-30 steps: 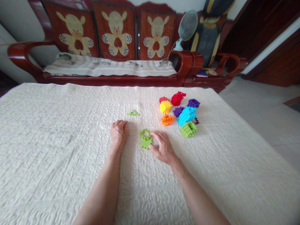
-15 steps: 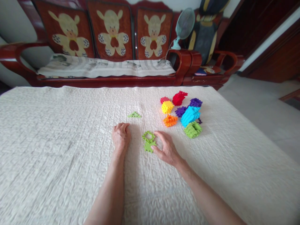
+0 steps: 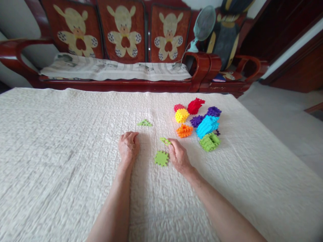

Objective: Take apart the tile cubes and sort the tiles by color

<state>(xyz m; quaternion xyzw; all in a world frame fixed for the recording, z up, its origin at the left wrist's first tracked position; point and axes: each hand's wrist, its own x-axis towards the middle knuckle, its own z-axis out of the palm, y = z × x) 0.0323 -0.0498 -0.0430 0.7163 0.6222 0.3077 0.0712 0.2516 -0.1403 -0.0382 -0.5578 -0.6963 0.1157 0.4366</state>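
Between the thumb and fingers of my right hand [image 3: 179, 155] is a green open-frame interlocking piece [image 3: 165, 141], tilted and held above the cloth. A solid green square piece [image 3: 161, 158] with notched edges lies flat just below it, beside that hand. My left hand [image 3: 129, 145] rests on the cloth with its fingers curled in; whether anything is inside them is hidden. Beyond the hands lies a green triangular piece [image 3: 145, 123] with holes.
Stacks of notched pieces stand at the right: orange [image 3: 184, 130], yellow [image 3: 182, 115], red [image 3: 196, 106], purple [image 3: 214, 111], blue [image 3: 207, 126] and green [image 3: 210, 142]. A quilted white cloth [image 3: 63, 168] covers the table. Behind it are a wooden sofa [image 3: 126, 85] and a fan [image 3: 205, 23].
My right hand has closed on the green frame piece and lifted it off the solid green square. The square now shows whole. My left hand has hardly moved.
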